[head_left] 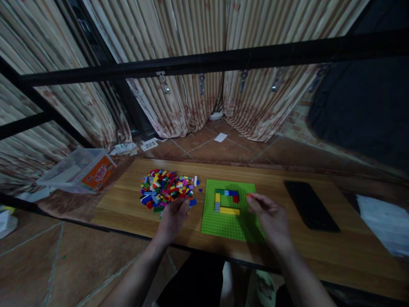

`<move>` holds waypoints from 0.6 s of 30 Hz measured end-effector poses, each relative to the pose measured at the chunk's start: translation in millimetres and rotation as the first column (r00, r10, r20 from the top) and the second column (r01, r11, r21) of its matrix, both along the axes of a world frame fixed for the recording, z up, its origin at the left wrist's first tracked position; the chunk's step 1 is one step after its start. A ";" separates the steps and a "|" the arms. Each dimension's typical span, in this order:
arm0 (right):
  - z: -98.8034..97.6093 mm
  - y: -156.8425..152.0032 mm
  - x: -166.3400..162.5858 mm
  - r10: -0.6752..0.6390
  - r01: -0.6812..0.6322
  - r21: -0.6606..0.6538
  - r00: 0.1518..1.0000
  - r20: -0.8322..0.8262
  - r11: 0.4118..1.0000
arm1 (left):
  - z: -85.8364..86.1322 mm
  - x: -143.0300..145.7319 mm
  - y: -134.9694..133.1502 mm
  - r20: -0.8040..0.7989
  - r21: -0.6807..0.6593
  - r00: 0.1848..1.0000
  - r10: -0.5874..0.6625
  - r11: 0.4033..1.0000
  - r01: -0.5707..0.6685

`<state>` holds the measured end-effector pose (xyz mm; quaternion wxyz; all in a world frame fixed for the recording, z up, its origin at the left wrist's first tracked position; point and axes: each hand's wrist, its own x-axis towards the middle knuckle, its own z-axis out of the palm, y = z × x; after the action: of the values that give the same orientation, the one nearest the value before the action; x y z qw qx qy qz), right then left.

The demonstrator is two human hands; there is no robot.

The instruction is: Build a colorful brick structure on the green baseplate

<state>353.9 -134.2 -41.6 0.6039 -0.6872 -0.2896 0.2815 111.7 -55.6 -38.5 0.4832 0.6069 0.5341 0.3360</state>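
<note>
A green baseplate (209,226) lies on the table with a ring of bricks on it. The ring has yellow bricks (230,211), blue bricks (233,193), a grey brick (217,207) and a red brick (235,199), with a gap on its right side. Over the plate's right edge, my right hand (270,215) pinches a small orange brick (248,195). My left hand (174,217) is closed at the front of a heap of mixed bricks (169,185). A blue brick (192,202) shows by its fingertips; whether they grip it is unclear.
On the wooden table (121,196), a black flat object (311,207) lies to the right. A clear plastic bin (76,170) with an orange label stands beyond the left end. White sheets (383,221) are at the far right. Curtains (191,102) hang behind a black bar (204,62).
</note>
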 end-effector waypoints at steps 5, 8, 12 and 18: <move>-8.7 0.7 -3.6 0.124 -0.038 -0.237 0.927 0.355 0.971 | 4.1 -16.8 23.8 -0.515 0.416 0.846 0.139 0.903 0.105; -9.2 1.6 -8.1 0.160 -0.013 -0.308 0.875 0.457 0.951 | 0.9 -19.7 27.7 -0.647 0.473 0.730 0.219 0.867 0.159; -11.3 3.9 -12.3 0.201 0.015 -0.368 0.816 0.542 0.930 | -6.9 -20.7 27.8 -0.672 0.516 0.685 0.281 0.841 0.161; -15.6 7.3 -21.0 0.225 0.091 -0.431 0.746 0.626 0.898 | -13.2 2.2 9.5 -0.523 0.592 0.831 0.189 0.783 0.194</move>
<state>332.9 -126.9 -57.2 0.2819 -0.8473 -0.4392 0.0988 113.9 -46.1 -51.7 0.0794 0.8029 0.5084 0.3010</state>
